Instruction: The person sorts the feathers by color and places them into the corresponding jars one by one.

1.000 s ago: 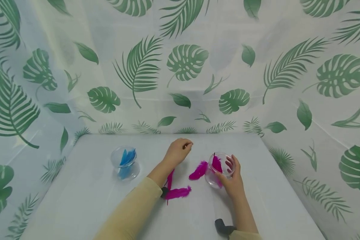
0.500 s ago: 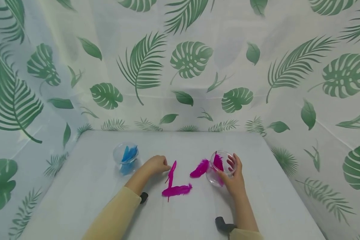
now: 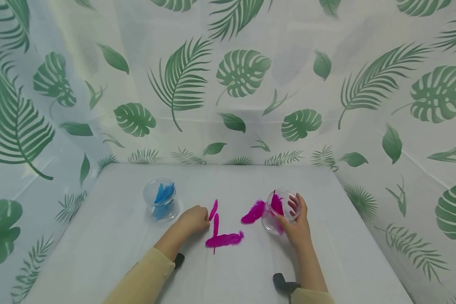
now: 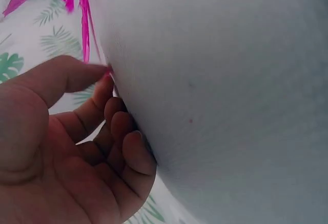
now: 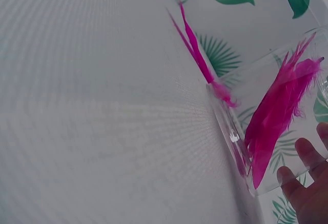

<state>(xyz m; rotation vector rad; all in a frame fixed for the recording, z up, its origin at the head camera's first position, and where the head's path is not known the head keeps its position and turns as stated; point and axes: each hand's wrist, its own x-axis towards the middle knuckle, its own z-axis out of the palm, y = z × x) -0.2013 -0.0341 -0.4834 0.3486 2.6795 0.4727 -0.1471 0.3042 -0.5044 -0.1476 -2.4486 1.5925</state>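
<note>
My left hand [image 3: 194, 220] is low over the table, its thumb and index fingertip pinching the end of a small magenta feather [image 3: 213, 210]; the left wrist view shows a bit of pink between those tips. Just below lies an upright magenta feather [image 3: 216, 224], its lower end meeting a sideways magenta feather [image 3: 224, 240], together an L shape. My right hand [image 3: 298, 226] grips a clear plastic cup [image 3: 267, 221] by its side, fingers behind and thumb in front. Inside stand magenta feathers [image 5: 279, 116]. Another fluffy magenta feather [image 3: 253, 212] lies left of this cup.
A second clear cup [image 3: 152, 196] with blue feathers [image 3: 163, 198] stands at the back left of the white table [image 3: 99, 245]. Behind and beside the table hangs a white curtain [image 3: 251, 135] printed with green leaves. Dark wrist cameras [image 3: 283, 283] sit under both forearms.
My left hand has come leftward and toward me from above the feathers, then slightly down. The small feather now sits above the upright one. My right hand and cup have stayed in place.
</note>
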